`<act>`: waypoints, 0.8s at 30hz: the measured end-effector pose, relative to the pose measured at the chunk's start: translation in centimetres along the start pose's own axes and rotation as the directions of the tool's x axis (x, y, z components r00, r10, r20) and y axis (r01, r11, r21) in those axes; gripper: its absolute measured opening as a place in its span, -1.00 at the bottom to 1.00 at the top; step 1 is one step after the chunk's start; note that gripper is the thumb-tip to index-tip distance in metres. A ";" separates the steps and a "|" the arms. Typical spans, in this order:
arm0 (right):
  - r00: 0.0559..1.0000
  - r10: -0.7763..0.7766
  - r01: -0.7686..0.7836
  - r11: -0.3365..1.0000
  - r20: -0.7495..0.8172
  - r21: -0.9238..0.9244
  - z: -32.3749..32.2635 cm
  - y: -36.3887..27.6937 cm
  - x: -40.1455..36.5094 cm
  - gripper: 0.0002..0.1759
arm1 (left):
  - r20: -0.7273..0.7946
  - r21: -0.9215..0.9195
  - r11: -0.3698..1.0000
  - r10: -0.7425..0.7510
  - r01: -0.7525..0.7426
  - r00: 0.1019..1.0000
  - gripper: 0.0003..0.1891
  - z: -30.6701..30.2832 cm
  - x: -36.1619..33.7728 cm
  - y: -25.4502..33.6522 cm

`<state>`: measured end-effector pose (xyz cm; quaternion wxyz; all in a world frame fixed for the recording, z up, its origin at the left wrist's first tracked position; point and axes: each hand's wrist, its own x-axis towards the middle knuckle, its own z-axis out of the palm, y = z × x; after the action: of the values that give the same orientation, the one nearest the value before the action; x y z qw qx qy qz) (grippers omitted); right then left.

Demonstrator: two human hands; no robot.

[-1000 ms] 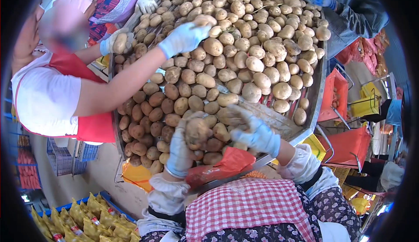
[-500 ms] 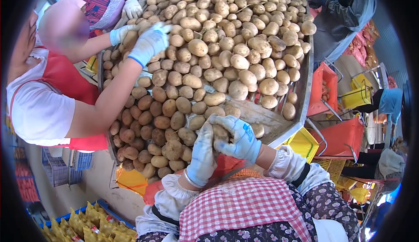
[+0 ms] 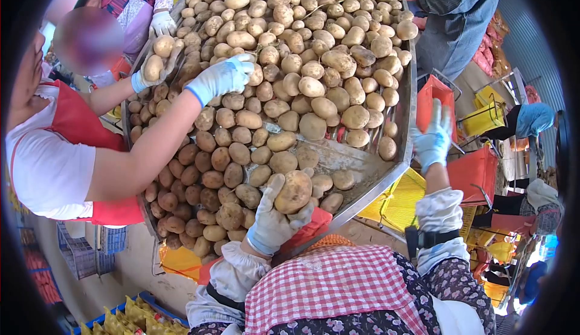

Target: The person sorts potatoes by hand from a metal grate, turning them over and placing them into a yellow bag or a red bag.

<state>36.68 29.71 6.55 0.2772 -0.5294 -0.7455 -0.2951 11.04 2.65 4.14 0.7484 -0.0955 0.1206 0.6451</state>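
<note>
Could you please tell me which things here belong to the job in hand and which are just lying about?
In the job: potato held in left hand; loose potatoes; metal table; perhaps red bin by right hand.
Apparently lying about: yellow bags; blue crates; pink sacks.

Bare tray corner (image 3: 370, 167) leaves room (potatoes (image 3: 239, 153) crowd leftward).

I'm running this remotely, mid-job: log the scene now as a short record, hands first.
Left hand: left hand, gloved, gripping a large potato
Right hand: right hand, gloved, open, nothing visible in it, past the right edge of the table in this view
Table load: heaped loose potatoes
Co-worker at left: one gloved hand over the heap, the other with two potatoes
Beside table: yellow crate
</note>
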 end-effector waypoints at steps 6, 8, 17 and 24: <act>0.941 -0.282 0.055 0.672 0.187 0.739 -3.5 -6.5 -2.8 -0.70 | 0.075 0.853 0.438 0.437 -0.285 0.896 -0.44 -1.7 0.8 -2.4; 0.831 -0.503 -0.020 0.399 0.237 0.917 -7.6 -10.8 -3.4 -0.32 | 0.073 0.823 0.480 0.441 -0.303 0.895 -0.39 -0.6 1.0 -2.6; 0.552 -0.542 -0.803 -0.139 0.634 0.580 -9.1 -17.3 -7.6 -0.72 | -0.230 0.615 0.735 0.514 -0.286 0.827 -0.55 -0.3 2.4 -4.5; 0.743 -0.442 -0.352 0.382 0.503 0.855 -5.3 -16.8 -9.0 -0.61 | 0.163 0.422 0.903 0.005 -0.074 0.987 -0.44 -2.2 2.2 -1.0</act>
<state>23.82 15.68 1.12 0.2266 -0.3264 -0.8382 0.3735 12.17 3.89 1.40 0.7451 0.1244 0.2012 0.6236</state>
